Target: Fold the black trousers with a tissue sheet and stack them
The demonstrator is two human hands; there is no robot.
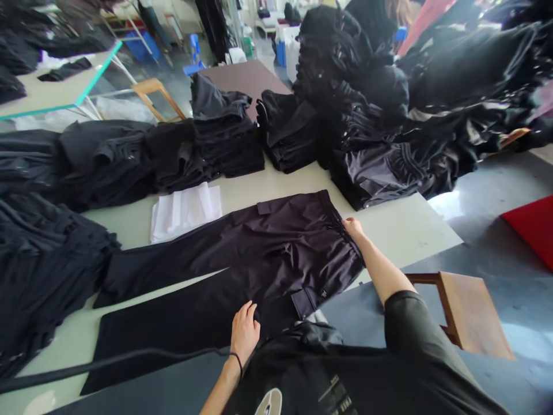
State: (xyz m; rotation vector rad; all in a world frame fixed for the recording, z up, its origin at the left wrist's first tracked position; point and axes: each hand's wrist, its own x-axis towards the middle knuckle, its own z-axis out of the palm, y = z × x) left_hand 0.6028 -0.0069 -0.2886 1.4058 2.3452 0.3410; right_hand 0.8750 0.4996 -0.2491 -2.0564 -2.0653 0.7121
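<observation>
A pair of black cargo trousers (276,248) lies spread on the pale table, legs to the left and waistband to the right. It has flap pockets and a drawstring at the gathered waist. My right hand (354,227) is closed on the waistband's far side, its fingertips partly hidden by the cloth. Over the near leg, close to the table's front edge, my left hand (245,331) rests on the fabric. Its fingers are stretched out and the thumb stands apart; a dark band circles that wrist.
White sheets (186,212) lie beyond the trousers. Folded black garments (228,138) stand in stacks along the table's back, with more heaped at left (47,271) and right (380,173). A black cable (108,362) crosses the lower left. A wooden stool (473,311) stands at right.
</observation>
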